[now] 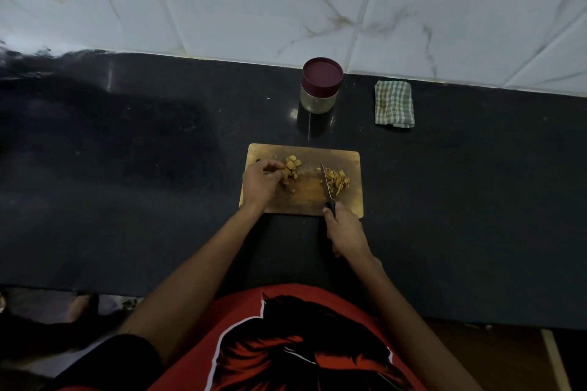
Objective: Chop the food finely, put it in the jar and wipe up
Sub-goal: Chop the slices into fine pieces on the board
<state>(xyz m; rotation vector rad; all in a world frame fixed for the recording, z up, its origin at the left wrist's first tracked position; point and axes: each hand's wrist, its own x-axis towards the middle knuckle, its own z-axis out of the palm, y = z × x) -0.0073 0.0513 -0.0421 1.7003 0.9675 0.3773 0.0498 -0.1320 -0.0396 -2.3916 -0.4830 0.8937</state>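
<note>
Head view: a person is standing at a dark surface (127,168), looking down at a wooden cutting board (305,200) in the centre of the frame.
Left hand: the left hand (259,182) is curling its fingers over a small heap of sliced pieces (292,168) on the left part of the board, gathering or steadying them.
Right hand: the right hand (344,230) is gripping the black handle of a knife (325,179), whose blade is pointing away from the person and lying against the finer pile.
Food: the chopped strips (338,182) are sitting on the right part of the board, just right of the blade; the coarser slices are lying apart to the left.
Jar: the jar (320,86) is standing above the board near the tiled wall, with its maroon lid on.
Cloth: a folded checked cloth (394,104) is lying to the right of the jar.
Step in hand: chopping appears to be under way, with only part of the food cut fine.
Next move: it is likely calling for feeding the left slices under the blade with fingertips tucked back; the jar is not yet opened.
</note>
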